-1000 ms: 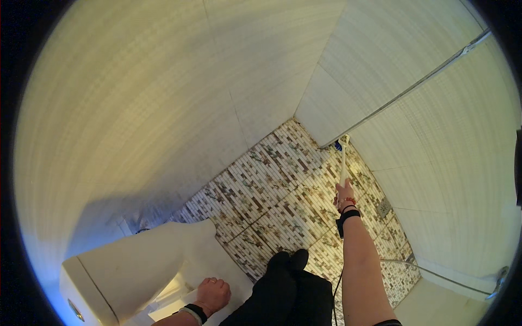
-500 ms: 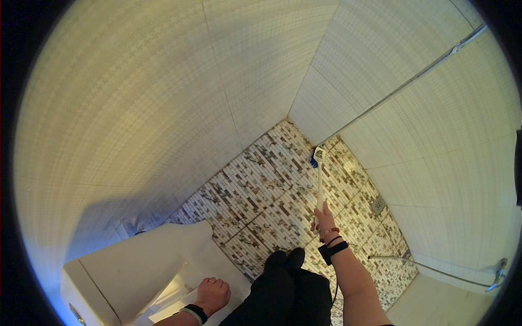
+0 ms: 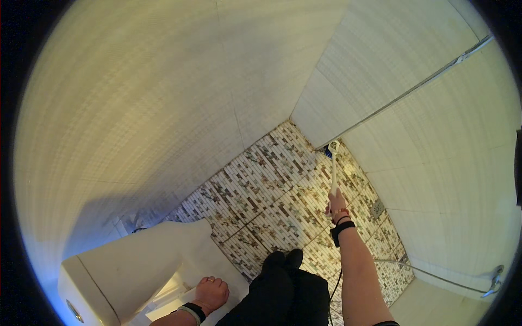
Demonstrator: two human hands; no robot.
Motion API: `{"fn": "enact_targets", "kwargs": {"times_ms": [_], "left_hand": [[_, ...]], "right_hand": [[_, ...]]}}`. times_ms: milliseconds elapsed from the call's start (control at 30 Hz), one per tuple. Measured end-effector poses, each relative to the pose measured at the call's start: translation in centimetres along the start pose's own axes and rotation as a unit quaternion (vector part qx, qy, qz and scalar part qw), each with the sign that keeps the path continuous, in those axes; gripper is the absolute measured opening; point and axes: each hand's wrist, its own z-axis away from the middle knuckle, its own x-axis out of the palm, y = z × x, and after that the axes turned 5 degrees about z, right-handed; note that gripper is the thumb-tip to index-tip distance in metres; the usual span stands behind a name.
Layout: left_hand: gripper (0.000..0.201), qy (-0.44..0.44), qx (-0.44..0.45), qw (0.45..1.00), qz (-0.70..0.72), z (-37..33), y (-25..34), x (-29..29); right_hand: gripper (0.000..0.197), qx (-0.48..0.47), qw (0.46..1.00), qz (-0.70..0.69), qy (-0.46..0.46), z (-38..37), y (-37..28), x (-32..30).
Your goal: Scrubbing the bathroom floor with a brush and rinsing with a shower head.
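My right hand (image 3: 336,203) is wrapped round the pale handle of a long scrub brush (image 3: 334,171). The brush head, white on its back with dark blue bristles, is down on the tiled floor (image 3: 255,193), near the end of the wall edge in the far corner. At the lower left my left hand (image 3: 212,292) is curled closed beside the white toilet (image 3: 147,258). Whatever its fingers may hold is hidden, and whether it touches the toilet I cannot tell.
Pale tiled walls (image 3: 163,108) meet the floor ahead and on the right. A floor drain (image 3: 376,209) lies near the right wall. From a wall tap (image 3: 495,281) at the lower right, a hose (image 3: 435,273) runs across the floor. My dark shoes (image 3: 283,259) stand beside the toilet.
My right hand and the brush have shifted right and slightly farther away, the brush head moving to the right side of the wall edge. My left hand stays about where it was.
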Motion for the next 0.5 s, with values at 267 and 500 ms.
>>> {"fn": "enact_targets", "kwargs": {"times_ms": [267, 500], "left_hand": [[0.010, 0.032, 0.017, 0.999, -0.004, 0.2, 0.0, -0.2], [0.010, 0.034, 0.010, 0.999, -0.001, 0.3, -0.1, -0.2]], "right_hand": [[0.051, -0.019, 0.997, 0.020, -0.065, 6.4, 4.7, 1.5], [0.054, -0.080, 0.967, 0.209, -0.119, 7.8, 1.8, 3.7]]}}
